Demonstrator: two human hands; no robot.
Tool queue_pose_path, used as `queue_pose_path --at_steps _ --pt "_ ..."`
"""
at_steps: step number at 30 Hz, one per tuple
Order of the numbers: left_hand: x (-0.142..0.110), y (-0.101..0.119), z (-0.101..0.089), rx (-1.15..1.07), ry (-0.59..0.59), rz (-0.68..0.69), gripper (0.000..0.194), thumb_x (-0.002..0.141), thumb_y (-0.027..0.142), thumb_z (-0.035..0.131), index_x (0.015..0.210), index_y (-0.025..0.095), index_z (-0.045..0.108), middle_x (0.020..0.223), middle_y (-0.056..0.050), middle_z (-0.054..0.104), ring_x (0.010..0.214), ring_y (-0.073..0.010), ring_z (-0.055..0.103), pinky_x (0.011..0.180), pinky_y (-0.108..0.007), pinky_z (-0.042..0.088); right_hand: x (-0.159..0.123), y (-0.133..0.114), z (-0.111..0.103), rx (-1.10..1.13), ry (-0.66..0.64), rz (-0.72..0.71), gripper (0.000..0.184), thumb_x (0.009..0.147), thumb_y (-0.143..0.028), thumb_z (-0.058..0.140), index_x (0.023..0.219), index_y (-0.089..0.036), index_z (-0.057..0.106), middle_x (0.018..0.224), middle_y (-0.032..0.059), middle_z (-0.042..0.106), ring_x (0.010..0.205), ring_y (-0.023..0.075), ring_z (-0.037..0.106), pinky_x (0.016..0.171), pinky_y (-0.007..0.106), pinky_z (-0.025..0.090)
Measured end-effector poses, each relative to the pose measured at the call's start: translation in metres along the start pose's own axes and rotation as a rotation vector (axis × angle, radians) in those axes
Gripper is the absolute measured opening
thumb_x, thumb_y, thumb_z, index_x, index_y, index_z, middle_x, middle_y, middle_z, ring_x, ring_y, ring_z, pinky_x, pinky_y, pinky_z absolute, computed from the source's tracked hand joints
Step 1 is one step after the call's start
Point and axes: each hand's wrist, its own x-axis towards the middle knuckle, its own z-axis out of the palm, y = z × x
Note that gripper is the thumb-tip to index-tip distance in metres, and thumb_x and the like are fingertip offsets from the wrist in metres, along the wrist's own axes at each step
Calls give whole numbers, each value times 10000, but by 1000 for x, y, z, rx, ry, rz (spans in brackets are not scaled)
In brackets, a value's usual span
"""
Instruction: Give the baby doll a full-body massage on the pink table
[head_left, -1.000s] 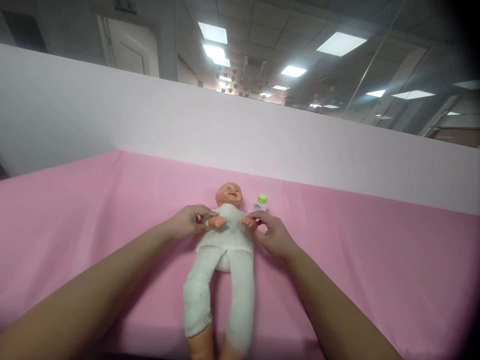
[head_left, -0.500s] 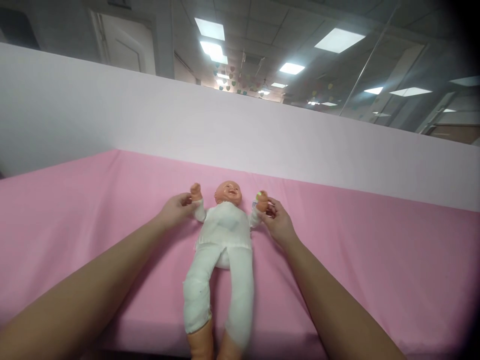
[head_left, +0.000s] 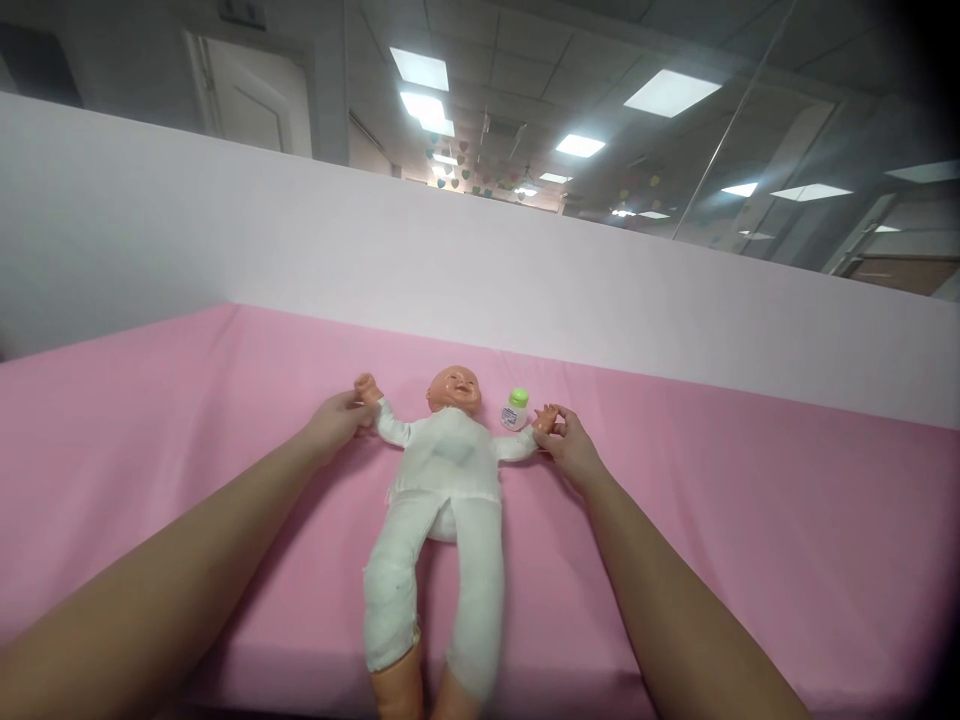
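A baby doll (head_left: 452,455) with a white cloth body and bare plastic head, hands and feet lies on its back, its feet toward me. Its arms are stretched out to both sides. My left hand (head_left: 339,420) is closed around the doll's hand (head_left: 367,388) on the left. On the other side, the fingers of my right hand (head_left: 574,447) grip the doll's other hand (head_left: 545,418). Between the doll's head and that arm stands a small clear bottle (head_left: 514,411) with a green cap and a printed label.
Pink cloth (head_left: 712,520) covers the table under the doll, with a front edge below its legs. Behind it rises a low white wall (head_left: 480,270) topped by a glass pane (head_left: 585,110). A white door (head_left: 251,100) and ceiling lights show beyond.
Both my hands have moved outward, drawing the doll's arms from bent up to spread wide. The bottle, mostly covered before by the doll's hand, now shows fully.
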Motion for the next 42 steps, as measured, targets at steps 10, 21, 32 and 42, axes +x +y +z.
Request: queue_pose_path --at_steps 10,21,32,42 --pt "-34 25 36 287 -317 232 453 656 362 826 1092 243 795 994 -68 738 844 -243 650 778 -354 538 -53 -52 47 -417 -324 -612 425 859 -175 645 1258 -319 670 1200 44 721 1019 240 673 872 400 575" --pt "-34 16 36 350 -463 276 492 628 333 855 1117 292 822 1114 -82 736 883 -261 670 773 -353 546 -51 -44 45 -395 -518 -500 373 861 -206 696 1192 -363 767 1220 8 751 1161 268 665 1047 465 512" --pt "-7 5 11 9 20 -69 449 703 537 812 946 172 714 809 -60 723 705 -200 678 691 -317 553 1 -3 6 212 -13 30 627 791 -378 771 1375 -315 551 1208 53 732 868 193 713 706 303 596" --pt "-12 12 7 47 -64 -80 522 692 585 816 972 153 729 857 -96 748 774 -240 714 716 -348 567 1 3 0 109 -46 152 523 788 -341 817 1231 -251 554 988 57 723 714 179 676 594 301 607"
